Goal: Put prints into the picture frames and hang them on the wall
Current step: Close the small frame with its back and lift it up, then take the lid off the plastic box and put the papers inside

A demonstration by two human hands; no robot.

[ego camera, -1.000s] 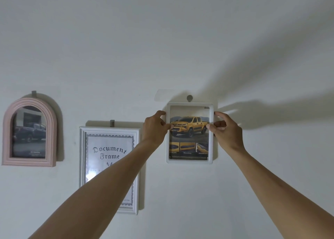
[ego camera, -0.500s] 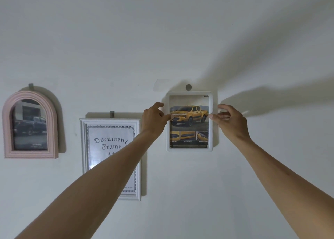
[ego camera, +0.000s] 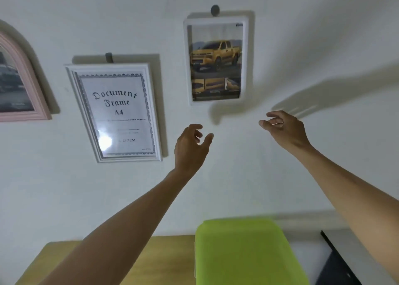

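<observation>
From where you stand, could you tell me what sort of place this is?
Probably a room in a home or small office: framed prints, such as the white frame with a yellow truck, hang on a plain white wall above a wooden table.

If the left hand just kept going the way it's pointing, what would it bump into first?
Most likely bare wall. The left hand points up and forward, fingers loosely curled and holding nothing, below the white frame with the yellow truck. Depth is unclear; it might reach the frame's bottom edge instead.

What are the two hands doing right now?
Left hand: open, fingers loosely curled, holding nothing.
Right hand: open, fingers loosely curled, holding nothing.
</observation>
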